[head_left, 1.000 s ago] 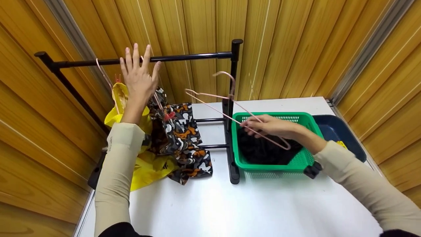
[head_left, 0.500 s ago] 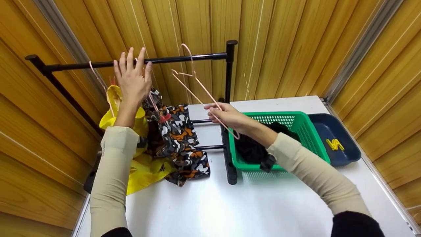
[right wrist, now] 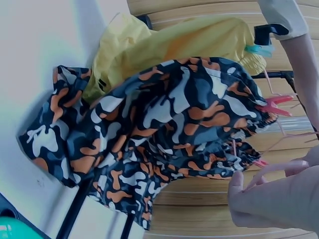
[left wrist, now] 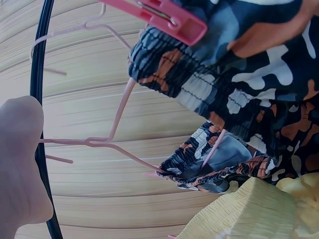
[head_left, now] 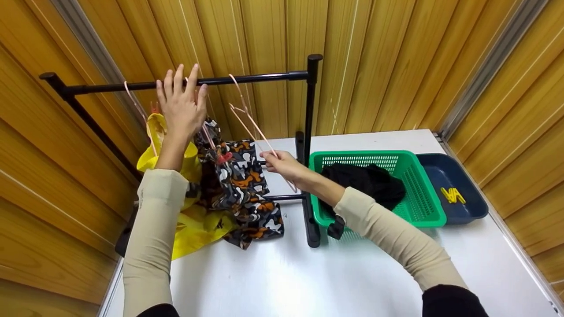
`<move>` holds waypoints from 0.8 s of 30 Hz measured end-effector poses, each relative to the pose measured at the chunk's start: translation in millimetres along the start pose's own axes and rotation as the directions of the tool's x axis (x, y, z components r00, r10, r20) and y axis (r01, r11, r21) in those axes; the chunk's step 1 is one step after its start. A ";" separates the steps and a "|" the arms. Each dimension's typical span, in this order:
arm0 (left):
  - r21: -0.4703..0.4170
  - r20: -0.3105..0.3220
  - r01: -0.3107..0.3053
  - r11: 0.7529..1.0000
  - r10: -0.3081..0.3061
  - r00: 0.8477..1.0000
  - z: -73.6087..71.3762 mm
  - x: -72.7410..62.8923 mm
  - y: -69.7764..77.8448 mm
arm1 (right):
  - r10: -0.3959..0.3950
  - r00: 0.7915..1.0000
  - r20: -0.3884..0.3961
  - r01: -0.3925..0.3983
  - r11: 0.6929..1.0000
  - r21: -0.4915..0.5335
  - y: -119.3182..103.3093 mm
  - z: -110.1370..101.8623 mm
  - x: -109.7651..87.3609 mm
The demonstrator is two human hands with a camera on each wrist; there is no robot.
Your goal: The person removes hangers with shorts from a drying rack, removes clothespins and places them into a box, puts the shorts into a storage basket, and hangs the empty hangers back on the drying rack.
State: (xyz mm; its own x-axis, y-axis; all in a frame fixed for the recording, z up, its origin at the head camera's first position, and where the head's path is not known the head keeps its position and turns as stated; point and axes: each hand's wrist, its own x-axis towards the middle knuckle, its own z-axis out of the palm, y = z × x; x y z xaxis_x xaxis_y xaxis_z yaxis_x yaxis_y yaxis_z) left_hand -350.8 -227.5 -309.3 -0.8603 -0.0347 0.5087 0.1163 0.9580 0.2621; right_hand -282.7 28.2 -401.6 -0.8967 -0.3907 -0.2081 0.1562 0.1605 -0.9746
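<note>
In the head view my left hand (head_left: 183,105) lies over the rack's black top bar (head_left: 273,78) with its fingers straight. My right hand (head_left: 286,167) pinches the lower part of a bare pink wire hanger (head_left: 260,132). The hook of that hanger overlaps the bar, to the right of my left hand. Camouflage shorts (head_left: 240,174) with an elastic waist hang on another pink hanger below my left hand, held by a red clothespin (left wrist: 164,20). A yellow garment (head_left: 200,231) hangs to their left, partly behind my left arm.
A green basket (head_left: 434,204) holding a black garment (head_left: 370,180) stands right of the rack, below my right forearm. Beside it is a navy tray (head_left: 473,209) with yellow clips (head_left: 453,195). Wood-patterned walls (head_left: 387,66) close in behind and at both sides.
My right hand has carried the hanger left from over the basket to the rack, and its hook has come down to the bar. My left hand stays at the bar.
</note>
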 end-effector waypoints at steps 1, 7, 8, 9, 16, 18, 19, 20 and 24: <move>-0.002 0.000 -0.004 1.000 0.004 1.000 0.2 0.6 0.7 | 0.007 1.000 -0.007 -0.006 1.000 0.001 1.5 1.2 0.4; -0.013 -0.011 -0.016 1.000 0.015 1.000 3.0 1.5 1.8 | 0.013 0.999 -0.046 -0.013 1.000 0.012 7.2 9.6 2.0; -0.013 -0.013 -0.016 1.000 0.016 1.000 3.6 1.3 1.7 | 0.004 0.999 -0.044 -0.003 1.000 0.019 8.5 10.6 2.5; -0.015 -0.012 -0.015 1.000 0.015 1.000 4.0 1.3 1.6 | -0.007 0.999 -0.034 0.008 1.000 0.025 9.7 11.1 2.9; -0.018 -0.004 -0.019 1.000 0.019 1.000 4.6 3.1 1.8 | -0.049 0.999 0.011 0.049 0.994 -0.102 13.9 -10.5 -8.0; -0.018 -0.003 -0.013 1.000 0.013 1.000 3.3 3.4 1.4 | -0.037 0.999 -0.006 0.035 0.989 -0.147 14.4 -27.4 -14.4; -0.017 -0.003 -0.008 1.000 0.008 1.000 2.3 3.4 1.2 | -0.032 0.999 -0.014 0.030 0.987 -0.155 14.8 -37.7 -17.7; -0.015 -0.004 -0.002 1.000 0.002 1.000 1.1 3.2 0.9 | -0.040 0.999 -0.020 0.037 0.988 -0.153 15.9 -48.8 -20.1; -0.023 0.006 0.052 0.998 -0.052 0.999 -7.4 0.2 3.3 | -0.110 0.992 -0.056 0.096 0.975 -0.200 24.0 -103.2 -31.7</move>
State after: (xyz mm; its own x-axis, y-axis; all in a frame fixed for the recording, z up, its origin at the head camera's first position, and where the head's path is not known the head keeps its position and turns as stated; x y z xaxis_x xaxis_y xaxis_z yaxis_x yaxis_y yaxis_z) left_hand -346.9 -226.4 -302.3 -0.8682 -0.0826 0.4894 0.0830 0.9480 0.3073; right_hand -293.3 138.0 -409.7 -0.9303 -0.3543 -0.0949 -0.0169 0.3001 -0.9538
